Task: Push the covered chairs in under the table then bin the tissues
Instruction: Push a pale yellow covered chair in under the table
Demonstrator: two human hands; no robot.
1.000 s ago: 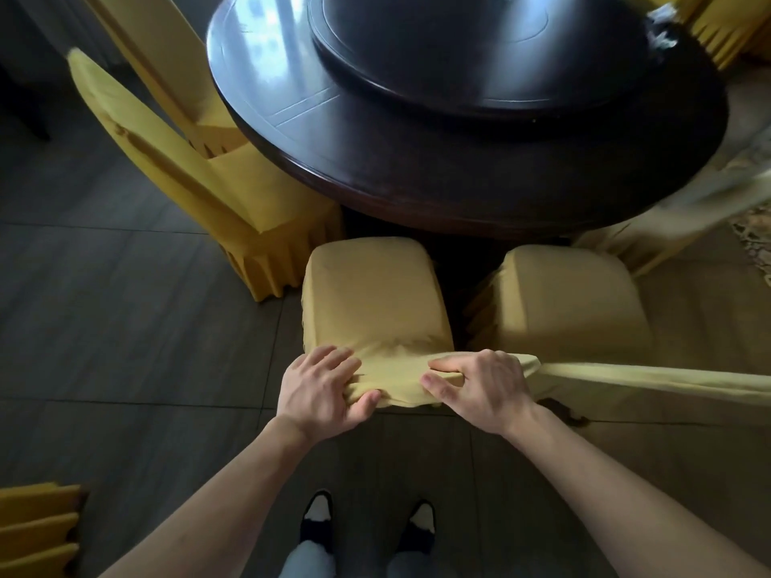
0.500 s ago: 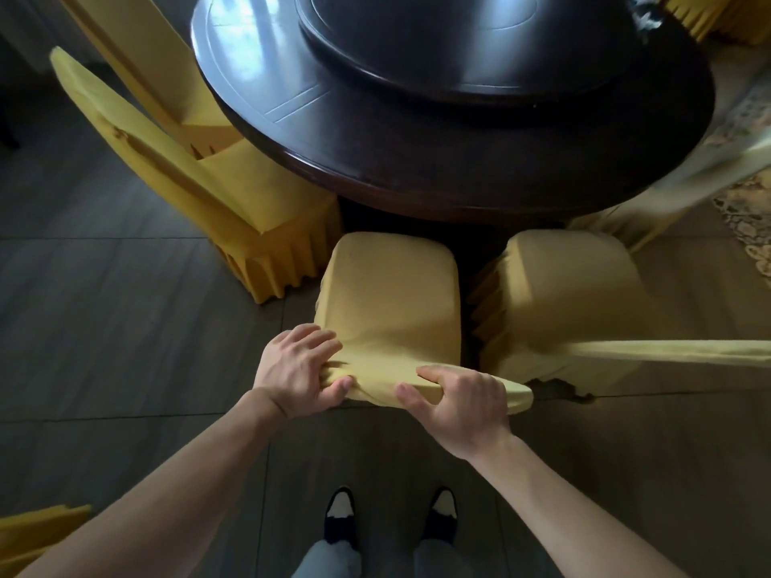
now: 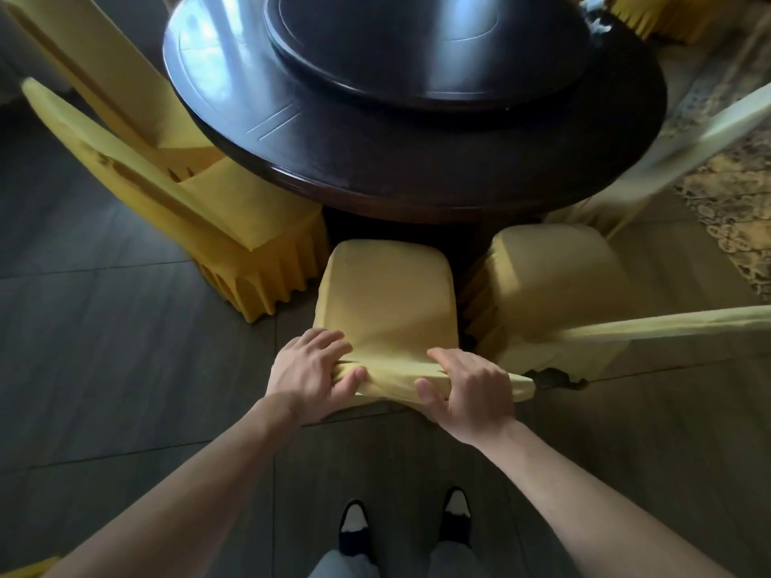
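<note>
The round surface point(image 3: 417, 160) is dark polished wood with a glossy sheen, while around it the chairs point(image 3: 388, 302) wear matt yellow cloth covers, smooth on the seats and pleated at the skirts, over a dull grey tiled floor point(image 3: 104, 369).

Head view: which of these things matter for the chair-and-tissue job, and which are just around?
Job: held chair, both hands on its back, left, right; right chair; left chair; table; likely tissues.

Around: turntable, rug, shoes.
</note>
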